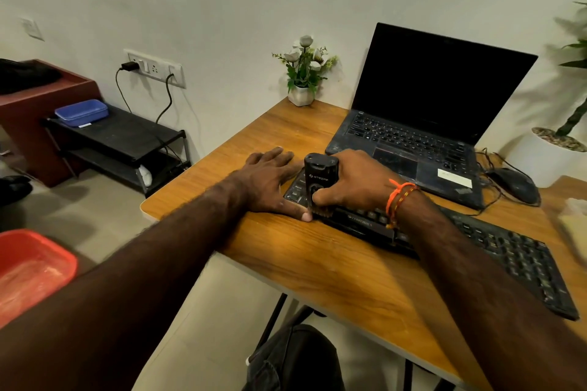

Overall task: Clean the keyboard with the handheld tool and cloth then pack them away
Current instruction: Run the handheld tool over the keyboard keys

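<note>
The black keyboard (495, 251) lies diagonally on the wooden desk (333, 263), running from the centre of the view toward 4 o'clock. At its left end stands the handheld tool (320, 179), a black upright unit with a bristle head pressed down onto the keys.

The right hand (355, 182) grasps the tool from the 3 o'clock side, fingers wrapped around its body and the thumb laid on a round button on its face. An orange thread band (401, 197) circles that wrist.

The left hand (270, 182) is released and flat, palm down on the desk at the keyboard's left end, at 9 o'clock of the tool; its thumb reaches along the keyboard's near edge and touches the tool's base.

A pale cloth (571, 225) lies blurred at the desk's 3 o'clock edge, well apart from the hands.

An open laptop (428, 124) with a dark screen sits at 1 o'clock of the tool, a black mouse (516, 184) just beside it at 3 o'clock. A small flower pot (301, 86) stands at 12 o'clock against the wall. Off the desk, a blue container (82, 112) rests on a black rack (127, 140) at 10 o'clock, and a red tub (31, 270) sits at 8 o'clock.
</note>
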